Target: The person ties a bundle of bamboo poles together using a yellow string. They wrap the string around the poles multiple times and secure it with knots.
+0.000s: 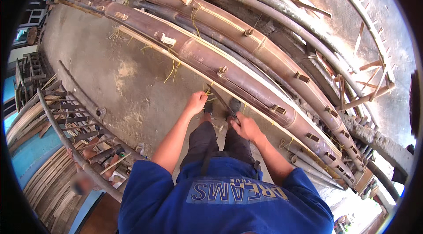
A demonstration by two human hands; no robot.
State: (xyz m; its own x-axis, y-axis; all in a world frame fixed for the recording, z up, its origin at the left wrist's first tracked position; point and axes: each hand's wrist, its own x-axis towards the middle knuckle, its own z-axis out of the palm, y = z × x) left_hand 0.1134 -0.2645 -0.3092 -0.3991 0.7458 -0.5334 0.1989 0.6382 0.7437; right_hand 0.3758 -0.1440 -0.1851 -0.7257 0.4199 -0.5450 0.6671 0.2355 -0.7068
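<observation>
My right hand (pixel 246 126) is closed round the handle of a long knife (pixel 221 101) with a dark, slightly curved blade. The blade points up and to the left, its tip near the yellow twine (pixel 210 96). Fingers pinched, my left hand (pixel 196 102) holds the yellow twine just left of the blade. Beyond both hands runs a thick brown bamboo pole (pixel 200 57) with rectangular slots and short wooden pegs along it. A thin pale bamboo strip (pixel 194 74) lies along its near side, with yellow strands hanging from it.
A second slotted bamboo pole (pixel 262 45) and several greenish poles lie behind. On the left, a bamboo ladder (pixel 83 154) leans near stacked slats (pixel 61 181), with another person (pixel 90 176) beside it. Concrete floor (pixel 114 75) stretches between. A wooden frame (pixel 368 82) stands far right.
</observation>
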